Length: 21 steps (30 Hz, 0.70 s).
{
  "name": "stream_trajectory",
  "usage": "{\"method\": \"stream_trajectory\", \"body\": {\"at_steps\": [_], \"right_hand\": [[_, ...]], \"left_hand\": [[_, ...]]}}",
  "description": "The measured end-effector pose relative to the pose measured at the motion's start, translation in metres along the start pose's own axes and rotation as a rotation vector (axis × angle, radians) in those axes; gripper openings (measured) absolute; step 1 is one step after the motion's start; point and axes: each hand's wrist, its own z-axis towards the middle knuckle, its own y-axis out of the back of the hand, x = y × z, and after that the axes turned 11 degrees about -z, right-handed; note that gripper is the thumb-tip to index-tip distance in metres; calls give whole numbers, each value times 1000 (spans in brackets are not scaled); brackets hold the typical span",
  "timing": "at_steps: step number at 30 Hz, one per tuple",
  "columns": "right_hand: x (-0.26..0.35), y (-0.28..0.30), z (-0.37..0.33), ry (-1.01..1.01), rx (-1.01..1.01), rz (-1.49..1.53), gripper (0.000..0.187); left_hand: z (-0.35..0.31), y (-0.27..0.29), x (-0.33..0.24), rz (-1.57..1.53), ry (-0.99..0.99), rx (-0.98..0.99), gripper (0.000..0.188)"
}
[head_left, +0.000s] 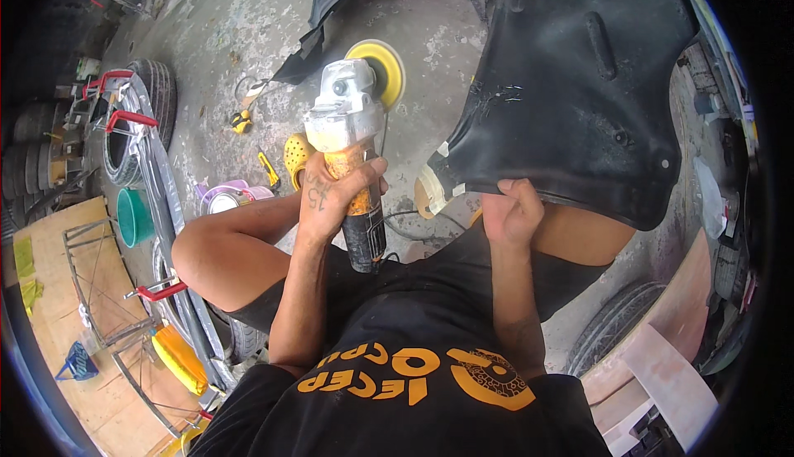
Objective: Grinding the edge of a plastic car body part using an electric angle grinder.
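My left hand (332, 196) is wrapped round the yellow-and-black body of an angle grinder (343, 118), its grey metal head pointing away from me. A round yellow disc (387, 75) is fitted on the head's right side; whether it spins I cannot tell. My right hand (511, 213) pinches the near edge of a large black moulded plastic panel (571, 110), thumb on top and fingers partly hidden beneath. The panel leans over my right leg. Pale tape and a tan patch (438, 188) cover its near left corner, between my hands.
A black cable (413, 229) runs below the grinder. On the concrete floor lie a yellow tape measure (241, 121) and a yellow utility knife (269, 169), near a yellow clog (296, 157). Tyres (157, 93), red clamps (132, 118) and a green bucket (135, 215) stand left; pale sheets (670, 374) lie right.
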Motion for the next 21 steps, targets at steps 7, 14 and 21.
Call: {"method": "stream_trajectory", "body": {"at_steps": [7,14,21], "right_hand": [[12,-15,-7,28,92,32,48],[-2,15,-40,-247,279,-570,40],[-61,5,-46,-295,560,-1190,46]], "left_hand": [[20,1,17,-230,-67,88,35],[59,16,46,-609,-134,107,37],[78,41,85,-878,-91,123,41]]}}
